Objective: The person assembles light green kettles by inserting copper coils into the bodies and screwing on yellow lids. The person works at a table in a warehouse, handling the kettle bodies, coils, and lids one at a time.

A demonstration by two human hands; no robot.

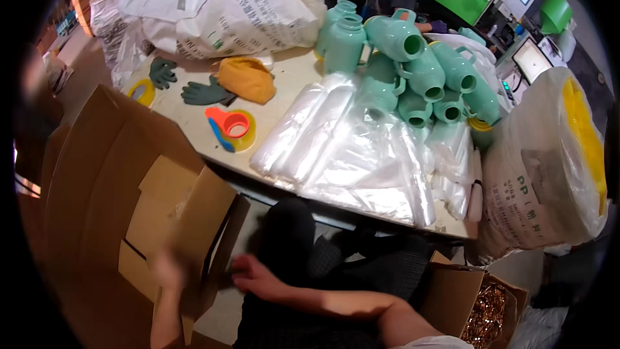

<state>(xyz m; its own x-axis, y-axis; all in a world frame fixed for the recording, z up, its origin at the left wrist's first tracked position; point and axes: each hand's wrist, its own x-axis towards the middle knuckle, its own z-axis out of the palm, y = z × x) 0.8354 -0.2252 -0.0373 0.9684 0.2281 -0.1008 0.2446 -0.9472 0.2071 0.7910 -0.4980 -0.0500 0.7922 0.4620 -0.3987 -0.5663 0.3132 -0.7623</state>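
Note:
A tall open cardboard box (103, 174) stands at my left, its flaps raised. My left hand (166, 271) is over the box's inner side, smeared by motion, so its fingers cannot be made out. My right hand (255, 276) lies just right of the box's side flap (223, 249), in front of my knee. Its fingers are loosely bent and apart, with nothing visible in them. Whether they touch the flap is hard to tell.
On the table (194, 132) are plastic bags (361, 161), piled green jug-shaped bottles (423, 71), a tape dispenser (236, 129), gloves (203, 94) and an orange cloth (248, 79). Woven sacks (529, 174) flank it. A box of copper-coloured parts (487, 310) is lower right. A person (394, 0) works behind.

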